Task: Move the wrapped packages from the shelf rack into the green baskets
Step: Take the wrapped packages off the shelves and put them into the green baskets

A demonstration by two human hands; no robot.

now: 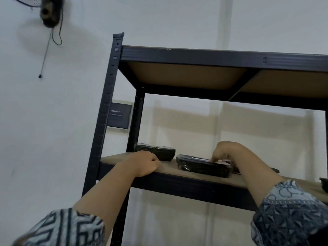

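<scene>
Dark shelf rack (177,56), black glossy wrapped package (204,166) — right hand (225,151) on top

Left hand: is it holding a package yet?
No, the left hand rests closed on the shelf edge, beside the rear package but not gripping it.

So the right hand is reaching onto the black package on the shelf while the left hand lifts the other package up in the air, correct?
Not quite. In the head view the left hand lifts nothing: it rests curled on the shelf edge, in front of the other package, which lies on the board. The right hand is indeed on the black package.
</scene>
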